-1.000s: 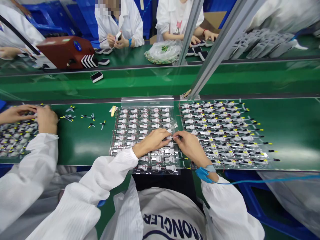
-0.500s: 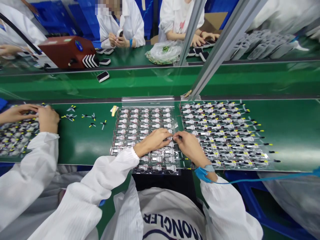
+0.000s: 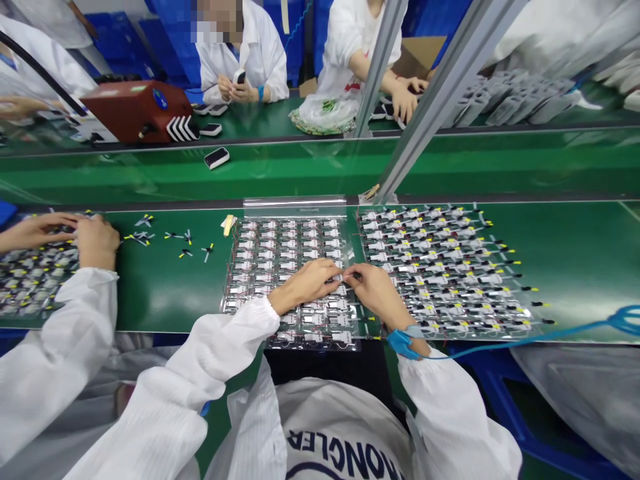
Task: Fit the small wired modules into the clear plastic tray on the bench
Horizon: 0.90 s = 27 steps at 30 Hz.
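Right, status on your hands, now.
Left hand and right hand both on wired boards in clear tray; blue wrist-strap cord trailing right.

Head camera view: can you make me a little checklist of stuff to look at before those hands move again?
1. Blue wrist strap on the right hand, blue cord attached: ok.
2. Left hand and right hand both at the clear tray: ok.
3. Small circuit boards in the tray sitting in rows: ok.
4. What the fingertips are pinching: cannot tell, too small to see.
5. Co-worker's hand apart from the tray: ok.
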Available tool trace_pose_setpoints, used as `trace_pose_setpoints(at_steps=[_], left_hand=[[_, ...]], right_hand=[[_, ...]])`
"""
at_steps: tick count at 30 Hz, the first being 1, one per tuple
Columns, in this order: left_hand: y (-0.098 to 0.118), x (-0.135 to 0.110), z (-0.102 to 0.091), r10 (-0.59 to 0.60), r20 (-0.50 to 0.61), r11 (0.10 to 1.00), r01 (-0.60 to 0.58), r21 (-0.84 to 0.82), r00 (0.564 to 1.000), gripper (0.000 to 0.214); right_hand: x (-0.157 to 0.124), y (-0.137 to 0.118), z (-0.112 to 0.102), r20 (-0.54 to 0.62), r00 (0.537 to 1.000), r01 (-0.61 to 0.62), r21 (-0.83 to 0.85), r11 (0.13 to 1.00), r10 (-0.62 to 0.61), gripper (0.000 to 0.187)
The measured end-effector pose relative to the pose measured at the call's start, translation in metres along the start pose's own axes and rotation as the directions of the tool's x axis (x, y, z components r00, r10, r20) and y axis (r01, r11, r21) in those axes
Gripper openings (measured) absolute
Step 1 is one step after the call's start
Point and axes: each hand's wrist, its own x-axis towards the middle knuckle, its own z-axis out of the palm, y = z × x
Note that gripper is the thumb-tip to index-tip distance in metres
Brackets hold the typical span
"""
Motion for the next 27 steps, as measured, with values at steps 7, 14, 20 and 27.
trace_pose_setpoints(at_steps=[7,14,20,27], left_hand=[[0.009,-0.004,-0.002,0.043,0.021,0.995,-0.044,0.093,0.999,0.029],[-0.036,-0.082,-0.043,-0.486,-0.367,0.83,0.551,0.09,0.793,0.03],[-0.111,-0.175,-0.092,-0.81,-0.45,0.4,0.915,0.047,0.377,0.03],[-0.109,-0.171,-0.09,-0.783,-0.426,0.499,0.867,0.004,0.453,0.019]], right_hand=[[-0.02,-0.004,-0.013,-0.079,0.988,0.104,-0.295,0.95,-0.133,0.035],[-0.038,0.011,-0.029,-0.19,0.974,0.078,-0.218,0.973,-0.121,0.044],[-0.039,0.022,-0.011,-0.181,0.981,0.049,-0.115,0.992,-0.069,0.043],[-0.039,0.014,-0.009,-0.227,0.971,0.056,-0.066,0.996,-0.069,0.041]])
